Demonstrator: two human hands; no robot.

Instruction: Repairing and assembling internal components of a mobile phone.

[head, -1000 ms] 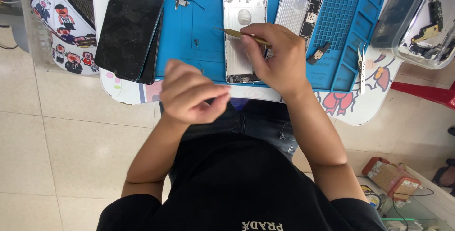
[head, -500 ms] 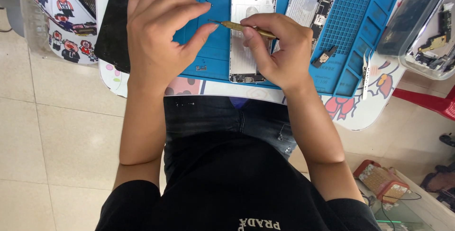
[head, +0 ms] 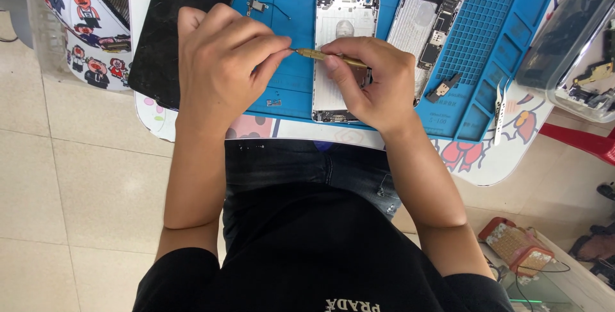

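1. Both hands meet over the work: the right hand point(head: 375, 84) is closed around a slim brass-coloured metal screwdriver point(head: 330, 57), and the left hand point(head: 221, 62) pinches the tool's tip between thumb and forefinger, the other fingers curled
2. Half a second ago the left hand was spread wider and higher over the mat; now it has come down and closed on the tip, while the right hand has kept its grip
3. Under the right hand lies a silver metal phone back shell point(head: 343, 27), face down on the flexible blue rubber work mat point(head: 291, 4); the screwdriver crosses its upper half
4. Just right of the shell lies an opened phone chassis with bare circuit parts point(head: 426, 27), and a small dark bracket point(head: 445, 86) sits near it on the mat
5. Left of the hands a black glass phone screen point(head: 170, 30) overlaps the mat's edge; the left wrist covers part of it
6. Farther up, a small metal part with a thin wire point(head: 259, 6) lies on bare mat, which is open there
7. At the right edge a clear plastic tray of parts point(head: 576, 49) hangs off the white cartoon-printed tabletop point(head: 487, 161)
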